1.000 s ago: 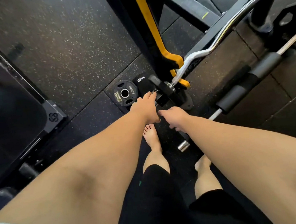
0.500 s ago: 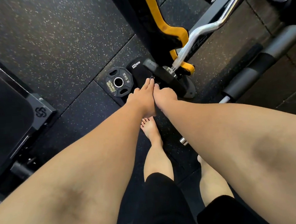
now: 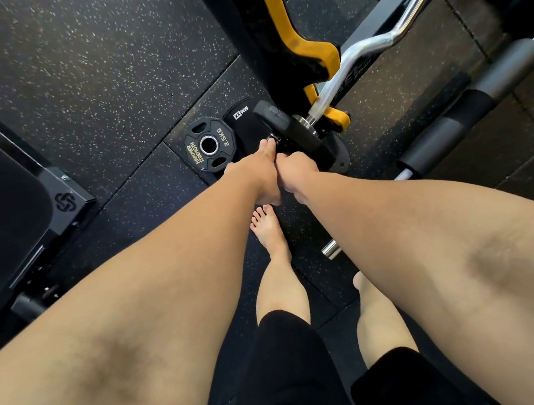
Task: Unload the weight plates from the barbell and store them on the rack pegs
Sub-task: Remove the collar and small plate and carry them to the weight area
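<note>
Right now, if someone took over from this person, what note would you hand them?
Left hand: fingers straight, tips touching the bar's end next to the loaded plate.
Right hand: fingers curled beside that plate's near edge. Its grip is hidden, so I cannot tell whether it holds anything.
The curl bar sits at the yellow hook with the black plate on this end. A 2.5 kg plate lies flat on the floor.
Done: no stored plate shows.
Left: slide the loaded plate off, then take both plates to the rack pegs, which are not in view.
</note>
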